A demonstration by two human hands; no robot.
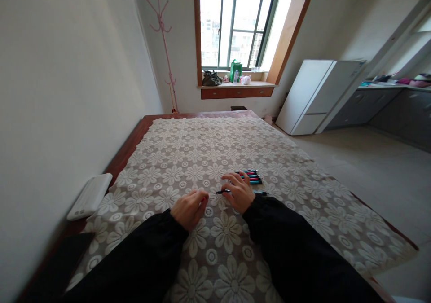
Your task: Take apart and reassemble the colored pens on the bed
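Observation:
My right hand [239,190] rests on a floral lace cloth [188,159] that covers a large wooden platform. Its fingers lie over a dark pen [222,191] lying flat, whose tip points left. Just beyond the fingers lies a small row of coloured pens [252,177], side by side. My left hand [190,208] sits a little to the left with its fingers curled in, and I cannot see anything in it. Both arms wear black sleeves.
A white flat box [89,195] lies at the platform's left edge by the wall. A pink coat stand [164,47] is in the far corner. Bags sit on the window sill [235,85]. A white fridge [316,95] and grey counters stand at the right.

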